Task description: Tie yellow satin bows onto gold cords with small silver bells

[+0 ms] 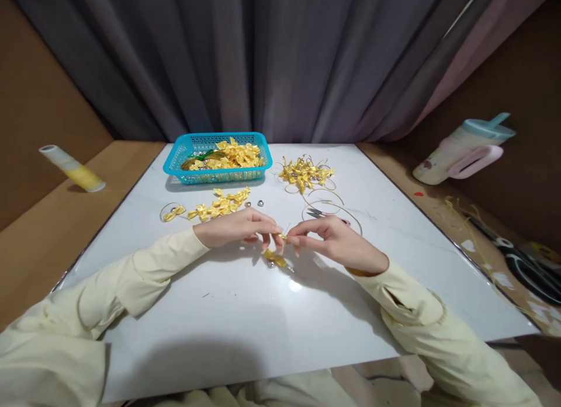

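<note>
My left hand (241, 227) and my right hand (339, 242) meet over the middle of the white table. Between their fingertips both pinch a thin gold cord (283, 236), and a fine end sticks up from it. Just below the fingers is a yellow ribbon bow (275, 257) with a small silver bell (270, 264); whether it hangs from the cord or rests on the table I cannot tell. Beyond my left hand lies a row of yellow bows (223, 204), with two loose silver bells (260, 203) near it. Small scissors (316, 213) are partly hidden behind my right hand.
A blue basket (175, 172) of yellow bows stands at the back. To its right are a heap of bows on gold cords (304, 172) and a loose gold cord loop (357, 216). A tumbler (447, 156), large black-handled scissors (521, 267) and a yellow-white roll (72, 169) flank the table.
</note>
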`<state>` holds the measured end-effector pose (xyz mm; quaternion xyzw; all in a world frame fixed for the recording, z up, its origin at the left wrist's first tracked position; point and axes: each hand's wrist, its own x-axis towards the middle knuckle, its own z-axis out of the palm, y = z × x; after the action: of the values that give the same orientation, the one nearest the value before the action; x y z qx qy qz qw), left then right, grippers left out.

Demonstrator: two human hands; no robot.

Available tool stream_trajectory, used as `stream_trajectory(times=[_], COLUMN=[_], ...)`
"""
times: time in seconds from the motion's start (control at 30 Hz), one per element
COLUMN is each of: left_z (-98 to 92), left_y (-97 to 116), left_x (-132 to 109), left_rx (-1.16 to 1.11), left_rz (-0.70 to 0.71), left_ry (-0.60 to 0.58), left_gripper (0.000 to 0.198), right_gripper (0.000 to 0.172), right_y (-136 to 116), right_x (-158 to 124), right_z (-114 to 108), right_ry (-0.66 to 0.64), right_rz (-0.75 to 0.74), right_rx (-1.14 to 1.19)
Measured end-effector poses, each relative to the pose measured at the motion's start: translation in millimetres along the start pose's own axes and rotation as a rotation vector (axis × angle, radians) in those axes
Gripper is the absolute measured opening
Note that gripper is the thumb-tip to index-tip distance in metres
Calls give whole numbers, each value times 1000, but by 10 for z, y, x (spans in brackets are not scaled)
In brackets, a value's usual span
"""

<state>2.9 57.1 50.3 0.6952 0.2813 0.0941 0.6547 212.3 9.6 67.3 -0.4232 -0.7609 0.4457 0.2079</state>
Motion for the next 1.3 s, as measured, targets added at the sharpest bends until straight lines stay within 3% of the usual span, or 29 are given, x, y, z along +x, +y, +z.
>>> stream_trajectory(times=[0.13, 0.27, 0.47, 0.63, 0.73, 0.87, 0.93, 1.07, 1.3], left_z=[4, 79, 213, 293, 318, 317, 311, 307, 344], left_y=[29, -51, -154, -149, -151, -145, -131, -70, 40], left_x=[-12, -8, -53, -113, -119, -70, -44, -40, -99], left_rx=[39, 342, 676, 738, 675, 340, 187, 105, 248], left_rz=[-45, -199, -93, -111, -125, -159, -158, -136, -79], left_ry=[168, 161, 170, 159, 167, 58, 8, 7, 127], left_gripper=[29, 34, 36, 28, 27, 26, 25, 22, 17], right_gripper=[26, 23, 24, 23, 22, 25, 26, 24, 28], right_y=[-16, -42, -93, -48, -5, 13, 18, 44, 54], right_x=[-47, -90, -131, -132, -116, -89, -73, -51, -61], right_z=[-91, -132, -160, -158, -140, -66, -9, 70, 27], right_ry=[22, 1, 75, -9, -159, -434, -483, -381, -214], right_rz=[-4, -46, -100, 6, 18, 86, 136, 200, 180], right_rx=[-58, -85, -251, -180, -136, 83, 152, 158, 149])
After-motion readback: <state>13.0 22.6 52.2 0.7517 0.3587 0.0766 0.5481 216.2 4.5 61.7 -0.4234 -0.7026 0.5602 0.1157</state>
